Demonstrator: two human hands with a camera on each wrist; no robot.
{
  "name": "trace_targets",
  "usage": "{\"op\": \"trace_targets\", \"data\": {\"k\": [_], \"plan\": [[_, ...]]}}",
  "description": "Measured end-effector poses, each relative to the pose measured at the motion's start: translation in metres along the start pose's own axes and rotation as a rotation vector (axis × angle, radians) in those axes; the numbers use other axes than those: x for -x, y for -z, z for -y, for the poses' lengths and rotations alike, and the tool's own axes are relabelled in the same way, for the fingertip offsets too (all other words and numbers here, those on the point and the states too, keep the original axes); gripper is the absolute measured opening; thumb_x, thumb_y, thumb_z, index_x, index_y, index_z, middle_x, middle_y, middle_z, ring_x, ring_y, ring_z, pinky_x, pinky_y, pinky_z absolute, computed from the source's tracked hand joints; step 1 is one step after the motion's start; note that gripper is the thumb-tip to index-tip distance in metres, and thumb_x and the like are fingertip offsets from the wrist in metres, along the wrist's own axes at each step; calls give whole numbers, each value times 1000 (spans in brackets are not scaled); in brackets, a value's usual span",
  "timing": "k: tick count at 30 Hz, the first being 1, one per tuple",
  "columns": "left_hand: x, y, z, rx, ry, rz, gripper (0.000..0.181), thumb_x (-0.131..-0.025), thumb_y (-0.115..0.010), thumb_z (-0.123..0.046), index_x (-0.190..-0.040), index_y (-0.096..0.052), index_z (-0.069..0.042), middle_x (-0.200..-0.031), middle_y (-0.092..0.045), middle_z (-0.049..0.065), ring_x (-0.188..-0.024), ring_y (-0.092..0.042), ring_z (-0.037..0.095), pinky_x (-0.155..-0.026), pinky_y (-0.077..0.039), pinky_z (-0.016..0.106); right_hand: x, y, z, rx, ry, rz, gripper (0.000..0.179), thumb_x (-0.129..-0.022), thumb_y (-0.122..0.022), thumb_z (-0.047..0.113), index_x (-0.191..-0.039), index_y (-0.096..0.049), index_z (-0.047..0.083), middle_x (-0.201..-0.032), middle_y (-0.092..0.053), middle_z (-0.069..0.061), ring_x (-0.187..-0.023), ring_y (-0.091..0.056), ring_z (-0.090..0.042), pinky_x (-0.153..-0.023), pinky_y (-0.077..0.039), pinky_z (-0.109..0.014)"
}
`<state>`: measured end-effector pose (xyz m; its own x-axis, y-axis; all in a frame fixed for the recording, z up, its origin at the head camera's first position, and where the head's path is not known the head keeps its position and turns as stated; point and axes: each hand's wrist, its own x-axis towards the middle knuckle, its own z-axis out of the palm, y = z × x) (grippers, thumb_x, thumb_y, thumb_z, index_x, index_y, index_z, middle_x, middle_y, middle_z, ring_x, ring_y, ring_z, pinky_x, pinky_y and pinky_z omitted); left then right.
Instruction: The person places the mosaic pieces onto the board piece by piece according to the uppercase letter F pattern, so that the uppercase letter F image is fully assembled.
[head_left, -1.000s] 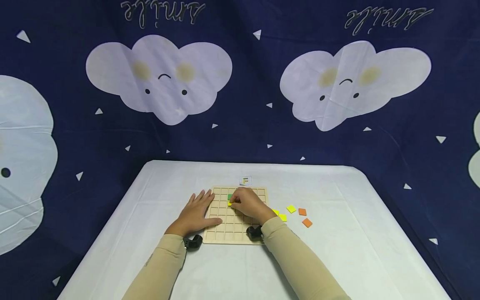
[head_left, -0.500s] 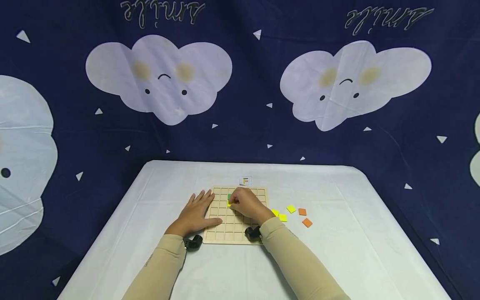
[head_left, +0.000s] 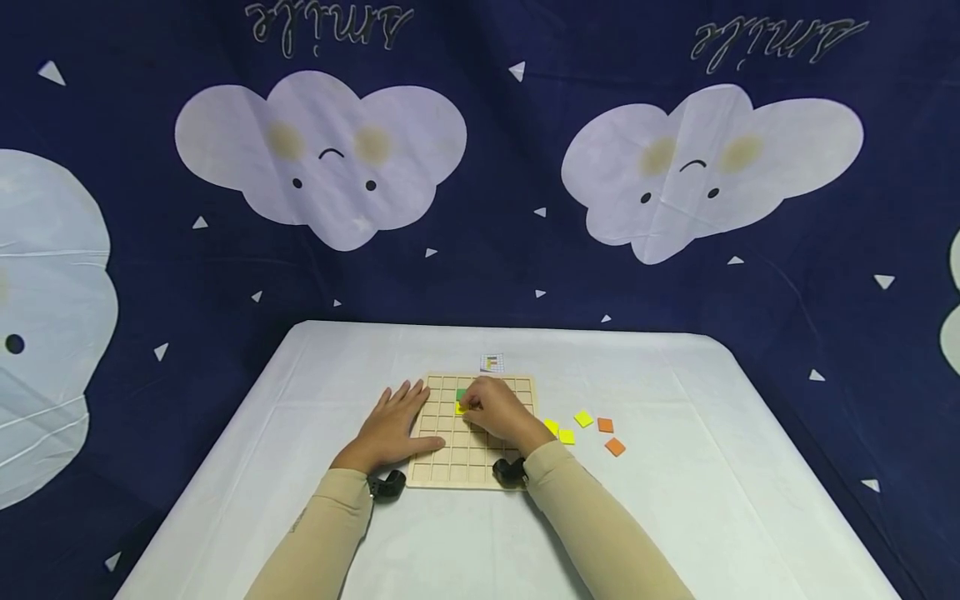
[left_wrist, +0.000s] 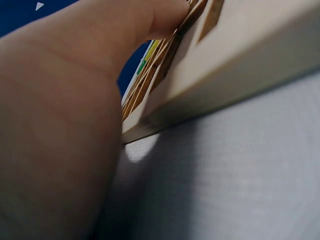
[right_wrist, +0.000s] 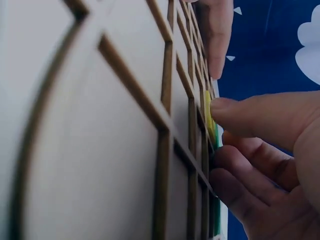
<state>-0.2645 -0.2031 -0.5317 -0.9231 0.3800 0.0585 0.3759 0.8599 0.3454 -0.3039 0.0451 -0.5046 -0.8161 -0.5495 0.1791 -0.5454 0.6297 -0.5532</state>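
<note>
Yellow tile touches thumb of right hand, fingers curled.

A dark blue cloth printed with pale clouds hangs behind a white-covered table.

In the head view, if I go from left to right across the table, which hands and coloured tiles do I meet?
Left hand, green tile, right hand, three loose yellow tiles, two orange tiles.
</note>
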Motion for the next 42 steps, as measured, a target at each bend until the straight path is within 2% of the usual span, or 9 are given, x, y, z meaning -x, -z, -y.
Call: {"op": "trace_targets", "data": {"k": [8, 17, 25, 31, 35, 39, 42], "plan": [[-1, -1, 0, -1, 8, -6, 112, -87, -62, -78, -165, -32, -4, -172, -23, 14, -159, -13, 34, -127, -4, 54, 21, 13, -8, -101, 3, -57, 10, -96, -80, 11, -106, -79, 9, -107, -66, 3, -96, -64, -14, -87, -58, -34], [-1, -2, 0, 10, 23, -4, 113, -86, -63, -78, -165, -32, -4, -172, -23, 13, -159, -13, 33, -127, -3, 53, 45, 33, -21, -86, -16, -111, 13, -95, -81, 9, -108, -79, 7, -108, -67, 4, -99, -63, -17, -88, -57, -37], [-2, -3, 0, 3, 21, -2, 113, -86, -63, -78, -165, -32, -4, -172, -22, 13, -159, -12, 32, -127, -3, 52, 69, 53, -44, -74, -90, -167, 12, -92, -83, 7, -104, -79, 7, -108, -69, 3, -98, -68, -19, -87, -59, -38], [-1, -2, -1, 14, 10, -16, 112, -86, -65, -76, -164, -33, -3, -171, -24, 14, -159, -14, 34, -127, -3, 53, 88, 63, -59, -28, -165, -174, 12, -91, -85, 9, -102, -80, 9, -106, -70, 3, -96, -66, -18, -87, -58, -40], [-1, -2, -1, 11, 10, -18, 112, -86, -65, -76, -164, -34, -3, -171, -24, 14, -158, -14, 34, -127, -4, 54, 98, 67, -68, -18, -186, -168, 13, -89, -86, 8, -101, -80, 10, -104, -69, 3, -92, -64, -17, -83, -57, -38], [-2, -3, 0, 5, 8, -17, 112, -86, -65, -76, -165, -33, -3, -171, -24, 14, -158, -14, 34, -127, -4, 54, 106, 67, -72, -26, -213, -149, 19, -85, -88, 6, -101, -80, 10, -103, -69, 3, -89, -63, -17, -81, -56, -38], [-3, -5, 1, 0, 8, -20, 111, -86, -65, -76, -165, -33, -3, -171, -24, 14, -158, -14, 34, -127, -4, 54, 108, 63, -74, -35, -227, -139, 24, -81, -91, 5, -101, -80, 12, -104, -69, 4, -94, -65, -17, -85, -57, -39]]}}
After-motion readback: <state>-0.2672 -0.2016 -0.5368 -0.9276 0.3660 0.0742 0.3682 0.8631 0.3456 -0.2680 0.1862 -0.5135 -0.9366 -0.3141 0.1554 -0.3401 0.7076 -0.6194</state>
